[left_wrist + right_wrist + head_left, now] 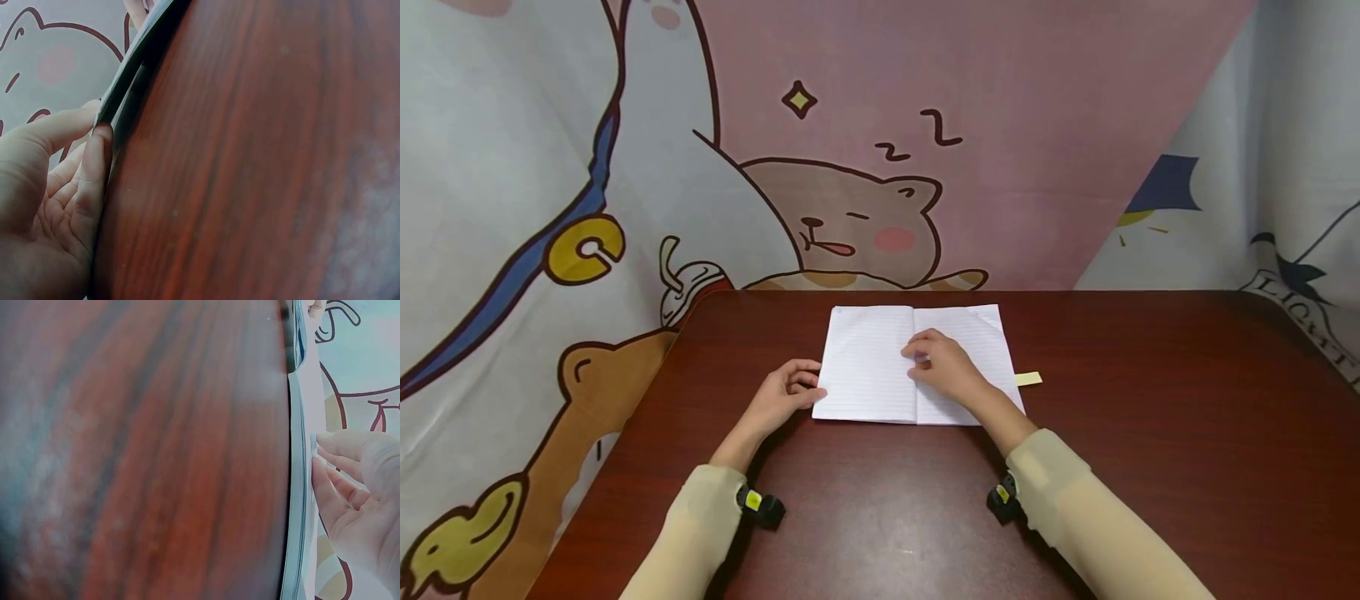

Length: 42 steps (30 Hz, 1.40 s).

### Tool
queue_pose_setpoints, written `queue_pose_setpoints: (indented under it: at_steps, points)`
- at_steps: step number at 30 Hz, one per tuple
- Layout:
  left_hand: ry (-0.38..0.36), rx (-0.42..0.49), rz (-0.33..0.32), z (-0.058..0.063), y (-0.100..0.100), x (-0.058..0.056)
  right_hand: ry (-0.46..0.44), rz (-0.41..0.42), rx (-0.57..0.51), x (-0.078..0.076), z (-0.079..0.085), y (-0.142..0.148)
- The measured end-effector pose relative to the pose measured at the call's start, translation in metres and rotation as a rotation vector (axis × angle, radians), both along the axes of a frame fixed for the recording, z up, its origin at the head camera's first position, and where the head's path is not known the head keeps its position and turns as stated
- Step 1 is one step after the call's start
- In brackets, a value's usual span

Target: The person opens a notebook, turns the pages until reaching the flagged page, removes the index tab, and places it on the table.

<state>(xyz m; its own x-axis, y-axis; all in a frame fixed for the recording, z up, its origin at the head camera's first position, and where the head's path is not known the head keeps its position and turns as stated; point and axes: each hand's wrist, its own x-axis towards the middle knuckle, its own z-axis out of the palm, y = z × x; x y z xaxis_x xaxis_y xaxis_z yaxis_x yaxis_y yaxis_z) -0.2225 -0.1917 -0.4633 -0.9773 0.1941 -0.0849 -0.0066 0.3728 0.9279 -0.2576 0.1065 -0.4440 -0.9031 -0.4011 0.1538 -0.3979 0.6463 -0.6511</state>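
Observation:
An open notebook [868, 367] with lined white pages lies on the dark wooden table. My left hand [784, 396] grips the notebook's left edge. In the left wrist view, the thumb and a finger of the left hand [62, 181] pinch the edge of the notebook [128, 65], which is raised a little there. Over the right page, beside the centre fold, my right hand [946, 362] has its relaxed fingertips at the paper. The right wrist view has the right hand [353, 494] with thumb and finger slightly apart, right at the page surface of the notebook [299, 487].
A pale yellow tab [1028, 379] sticks out from the notebook's right edge. The reddish-brown table [1150, 433] extends around the notebook on both sides and in front. A cartoon-printed curtain [1037, 167] hangs behind and beside the table.

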Motion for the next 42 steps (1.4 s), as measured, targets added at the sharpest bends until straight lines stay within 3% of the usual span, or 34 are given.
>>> queue_pose_setpoints:
  at_steps: [5,15,23,36,42]
  points:
    - [0.009,0.005,-0.001,-0.001,-0.001,0.001,0.001,-0.002,0.000,0.000,0.002,-0.001]
    - [0.008,0.009,-0.008,-0.002,0.001,-0.002,-0.055,0.025,-0.140,-0.006,-0.005,0.012]
    - [-0.001,-0.002,0.007,-0.001,0.003,-0.003,-0.058,0.024,-0.189,-0.012,-0.007,0.025]
    - [0.005,0.004,-0.005,0.000,0.002,-0.002,-0.042,-0.023,-0.216,-0.015,-0.006,0.044]
    - [-0.002,-0.010,0.006,0.000,0.002,-0.001,-0.021,-0.083,-0.212,-0.020,-0.008,0.054]
